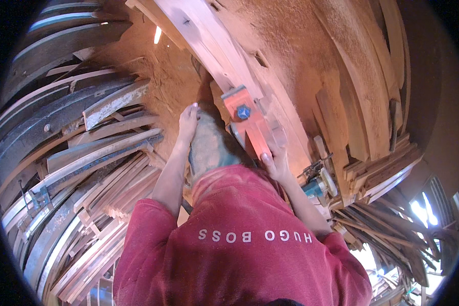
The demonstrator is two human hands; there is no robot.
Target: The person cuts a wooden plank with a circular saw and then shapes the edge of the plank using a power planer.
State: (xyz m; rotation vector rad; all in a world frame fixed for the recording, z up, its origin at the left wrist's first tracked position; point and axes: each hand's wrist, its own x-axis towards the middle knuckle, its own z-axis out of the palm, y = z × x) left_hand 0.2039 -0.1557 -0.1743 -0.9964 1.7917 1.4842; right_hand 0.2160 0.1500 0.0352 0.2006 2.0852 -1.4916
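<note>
My right hand (275, 162) is closed around the rear handle of an orange-red electric planer (250, 120) with a dark blue knob on top. The planer sits over the near end of a long pale wooden beam (209, 43), which runs away to the upper left. Beside my thigh, my left hand (188, 122) is seen edge-on with its thumb outstretched. It appears to rest against the dusty trouser leg (208, 143), and nothing shows in it. The planer's underside is hidden from this view.
Wooden boards (122, 104) and strips lie piled on the left. Sawdust (158, 76) covers the ground ahead. To the right are large planks (362, 66), a stack of cut pieces (382, 171), and a teal power tool (313, 188) close to my right forearm.
</note>
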